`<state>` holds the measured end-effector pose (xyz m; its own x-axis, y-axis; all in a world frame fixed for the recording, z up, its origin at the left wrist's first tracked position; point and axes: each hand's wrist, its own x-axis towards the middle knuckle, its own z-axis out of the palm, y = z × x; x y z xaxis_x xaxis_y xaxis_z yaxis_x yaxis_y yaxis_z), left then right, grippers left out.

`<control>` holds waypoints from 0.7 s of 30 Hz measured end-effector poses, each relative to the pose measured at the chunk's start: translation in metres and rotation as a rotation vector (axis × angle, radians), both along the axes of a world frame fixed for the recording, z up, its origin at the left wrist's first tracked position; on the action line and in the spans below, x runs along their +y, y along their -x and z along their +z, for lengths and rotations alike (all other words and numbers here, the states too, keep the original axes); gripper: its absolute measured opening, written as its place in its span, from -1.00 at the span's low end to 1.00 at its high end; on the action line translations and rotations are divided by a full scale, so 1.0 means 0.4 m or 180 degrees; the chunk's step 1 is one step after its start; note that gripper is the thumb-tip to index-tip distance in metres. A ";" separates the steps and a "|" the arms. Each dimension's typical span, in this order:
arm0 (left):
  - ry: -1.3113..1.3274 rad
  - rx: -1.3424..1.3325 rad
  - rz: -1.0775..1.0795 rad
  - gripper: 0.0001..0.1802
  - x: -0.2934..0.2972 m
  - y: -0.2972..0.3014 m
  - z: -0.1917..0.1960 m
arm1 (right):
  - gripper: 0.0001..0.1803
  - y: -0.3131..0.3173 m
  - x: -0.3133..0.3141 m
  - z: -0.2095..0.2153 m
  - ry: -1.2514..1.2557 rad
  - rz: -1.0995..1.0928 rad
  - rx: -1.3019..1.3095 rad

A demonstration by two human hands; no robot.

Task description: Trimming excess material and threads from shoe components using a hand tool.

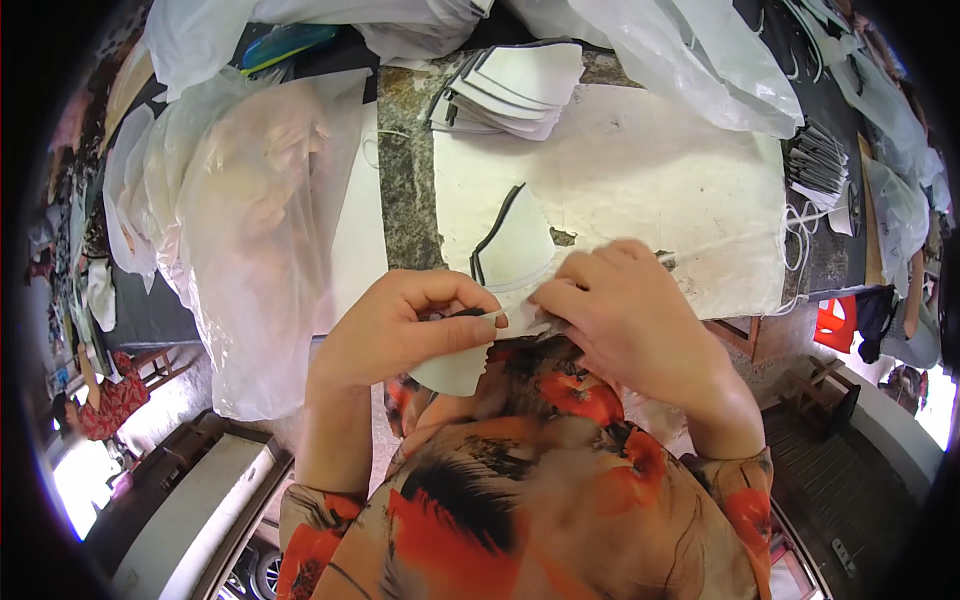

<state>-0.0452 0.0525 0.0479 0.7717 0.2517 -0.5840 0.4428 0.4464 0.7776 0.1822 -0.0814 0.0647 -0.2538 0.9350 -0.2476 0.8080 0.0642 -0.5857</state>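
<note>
Two curled hands (pixel 415 325) (pixel 635 315) just beside each other

- The head camera, the left one of a side-by-side pair, is looking steeply down from the wearer's head.
- It is facing forward over the patterned garment (pixel 480 500), with the worktop (pixel 407 190) stretching away toward the upper edge.
- The left hand (pixel 405 328) and right hand (pixel 625 310) are showing mid-picture, at close range.
- Its fisheye lens is bending straight edges and taking in floor (pixel 185 395) beyond the worktop.
</note>
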 end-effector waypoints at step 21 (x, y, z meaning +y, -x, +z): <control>0.0664 -0.0424 0.0274 -0.81 -0.006 0.022 -0.008 | -0.70 0.040 -0.076 0.085 -0.0675 0.0335 -0.0462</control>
